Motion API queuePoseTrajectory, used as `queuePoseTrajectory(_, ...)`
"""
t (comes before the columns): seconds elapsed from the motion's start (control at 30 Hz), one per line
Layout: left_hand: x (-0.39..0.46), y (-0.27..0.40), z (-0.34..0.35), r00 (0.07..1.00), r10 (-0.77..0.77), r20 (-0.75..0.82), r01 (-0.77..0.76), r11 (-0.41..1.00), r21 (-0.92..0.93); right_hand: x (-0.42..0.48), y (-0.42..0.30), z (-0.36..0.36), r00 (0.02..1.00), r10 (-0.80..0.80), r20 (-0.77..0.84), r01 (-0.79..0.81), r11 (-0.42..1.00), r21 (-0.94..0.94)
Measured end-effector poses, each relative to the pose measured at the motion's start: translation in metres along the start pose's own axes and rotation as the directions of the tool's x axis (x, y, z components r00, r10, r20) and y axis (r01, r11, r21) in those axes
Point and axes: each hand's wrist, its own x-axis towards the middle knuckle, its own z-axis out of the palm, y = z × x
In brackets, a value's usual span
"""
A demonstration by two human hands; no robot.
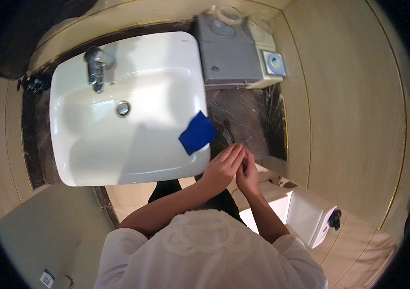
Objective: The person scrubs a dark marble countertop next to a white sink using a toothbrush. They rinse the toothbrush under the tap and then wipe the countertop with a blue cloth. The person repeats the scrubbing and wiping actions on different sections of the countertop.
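Observation:
My left hand (225, 164) reaches across to the right of the sink, fingers straight and together, laid against my right hand (247, 175). The fingers of my right hand are curled, and whatever may lie between the two hands is hidden. Just beyond my fingertips, over the dark marble counter (241, 104), is a slim black toothbrush (229, 129); its lower end meets my left fingers, and I cannot tell if it is held. A blue cloth (197, 133) lies over the right rim of the white washbasin (132, 144), left of my hands.
A chrome faucet (95, 70) stands at the basin's back left, above the drain (122, 108). A grey box (228, 54) and a white-and-blue box (274, 63) occupy the counter's back right. Lower right, a white toilet (306, 213) stands near the wall.

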Motion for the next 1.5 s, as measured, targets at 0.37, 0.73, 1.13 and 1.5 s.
queuePoseTrajectory(0.37,-0.009,-0.036,0.107,0.981,0.094,0.170,-0.148,0.929,0.340,0.020,0.075,0.018,0.989,0.139,-0.051,-0.147,0.884,-0.443)
queuePoseTrajectory(0.73,-0.048,-0.005,0.127,0.918,0.019,0.396,-0.141,0.949,0.281,-0.030,0.100,0.002,0.992,0.125,-0.026,-0.117,0.810,-0.575)
queuePoseTrajectory(1.13,0.011,-0.005,0.152,0.964,0.154,0.217,-0.179,0.979,0.098,0.013,0.119,-0.039,0.984,0.007,-0.175,-0.108,0.811,-0.574)
queuePoseTrajectory(1.5,0.078,-0.037,0.176,0.972,0.048,0.232,-0.103,0.968,0.230,0.096,0.097,-0.065,0.981,-0.038,-0.192,-0.078,0.824,-0.561)
